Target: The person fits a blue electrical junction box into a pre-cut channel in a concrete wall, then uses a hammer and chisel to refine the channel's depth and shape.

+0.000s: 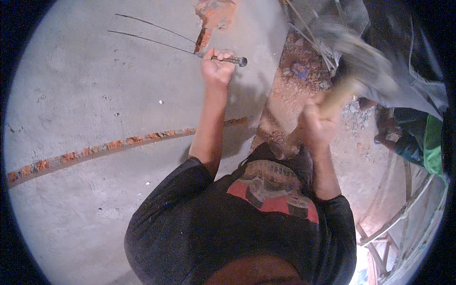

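My left hand (pixel 217 70) is wrapped round a dark ribbed steel chisel (pixel 233 60), its mushroomed end pointing right. The chisel's other end meets the grey plastered wall (pixel 156 85) at the lower end of a short cut showing red brick (pixel 203 40). Two thin dark lines (pixel 152 39) run left across the plaster from there. In my right hand (pixel 319 122) is the wooden handle of a hammer (pixel 340 95). Its head is raised to the right, away from the chisel, and smeared by motion.
A long groove of exposed brick (pixel 114 144) crosses the wall lower down. Rubble (pixel 304 71) covers the floor beside the wall. Grey sheeting (pixel 413 80), a green cloth (pixel 433 145) and wooden poles (pixel 399 216) stand on the right.
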The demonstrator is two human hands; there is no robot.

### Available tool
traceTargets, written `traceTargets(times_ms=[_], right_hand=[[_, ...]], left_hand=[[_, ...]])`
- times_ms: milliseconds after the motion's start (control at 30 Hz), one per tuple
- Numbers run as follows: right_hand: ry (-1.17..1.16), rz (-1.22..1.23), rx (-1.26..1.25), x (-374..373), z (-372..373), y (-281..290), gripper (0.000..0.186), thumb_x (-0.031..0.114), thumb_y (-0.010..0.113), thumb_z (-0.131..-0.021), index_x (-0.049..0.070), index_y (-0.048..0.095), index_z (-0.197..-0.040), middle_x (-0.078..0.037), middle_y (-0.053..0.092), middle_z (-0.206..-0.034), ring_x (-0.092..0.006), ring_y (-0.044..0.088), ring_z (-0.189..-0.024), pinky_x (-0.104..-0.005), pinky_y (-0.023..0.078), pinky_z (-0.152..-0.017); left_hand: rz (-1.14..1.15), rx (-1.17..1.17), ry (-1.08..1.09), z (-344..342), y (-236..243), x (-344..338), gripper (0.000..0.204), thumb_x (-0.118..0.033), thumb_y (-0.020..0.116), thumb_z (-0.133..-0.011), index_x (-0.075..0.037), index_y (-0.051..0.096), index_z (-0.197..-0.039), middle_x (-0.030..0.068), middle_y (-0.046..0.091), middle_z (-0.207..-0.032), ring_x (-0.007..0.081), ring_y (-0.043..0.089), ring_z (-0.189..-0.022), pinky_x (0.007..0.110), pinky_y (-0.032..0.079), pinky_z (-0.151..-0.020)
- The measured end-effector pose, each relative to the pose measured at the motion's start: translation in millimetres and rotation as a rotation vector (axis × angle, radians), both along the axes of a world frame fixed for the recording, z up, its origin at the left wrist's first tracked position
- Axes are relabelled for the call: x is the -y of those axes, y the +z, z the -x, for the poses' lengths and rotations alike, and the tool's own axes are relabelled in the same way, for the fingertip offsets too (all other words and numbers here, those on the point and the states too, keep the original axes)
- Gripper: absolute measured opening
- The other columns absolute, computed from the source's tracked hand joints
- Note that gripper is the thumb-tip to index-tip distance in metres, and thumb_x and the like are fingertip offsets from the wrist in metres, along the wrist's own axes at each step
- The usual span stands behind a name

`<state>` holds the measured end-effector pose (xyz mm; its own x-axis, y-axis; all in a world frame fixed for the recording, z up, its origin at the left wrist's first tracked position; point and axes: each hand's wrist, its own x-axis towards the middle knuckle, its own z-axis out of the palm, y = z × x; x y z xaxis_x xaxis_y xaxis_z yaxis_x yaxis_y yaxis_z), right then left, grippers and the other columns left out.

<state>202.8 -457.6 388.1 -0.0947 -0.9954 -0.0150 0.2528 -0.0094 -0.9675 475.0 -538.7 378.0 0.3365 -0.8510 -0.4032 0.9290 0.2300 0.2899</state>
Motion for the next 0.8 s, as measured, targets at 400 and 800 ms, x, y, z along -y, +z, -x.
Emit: traceTargets(times_ms=[400,800], right_hand=[[0.229,0.321,-0.639,-12.5,-51.3,-61.5,0.009,0.015,0.057,-0.083,0.007,0.053,-0.084,-0.004,0.052,-0.069,-0.0188,0.053,-0.062,-0.0327,0.045,-0.058],[0.211,0.385,-0.139,-30.4,-45.5,-35.1,0.006,0.006,0.054,-0.082,0.006,0.052,-0.087,-0.010,0.053,-0.072,-0.0206,0.053,-0.060,-0.0349,0.044,-0.056]], left_hand=[[-0.180,0.295,0.038,-11.1,-3.0,1.5,0.024,-0.016,0.040,-0.091,-0.008,0.035,-0.069,0.0026,0.031,-0.057,0.0164,0.031,-0.052,0.032,0.032,-0.054],[0.004,-0.044,-0.038,-1.5,8.1,-3.1,0.023,-0.015,0.041,-0.091,-0.008,0.035,-0.070,0.0023,0.031,-0.058,0.0166,0.032,-0.053,0.032,0.032,-0.053]])
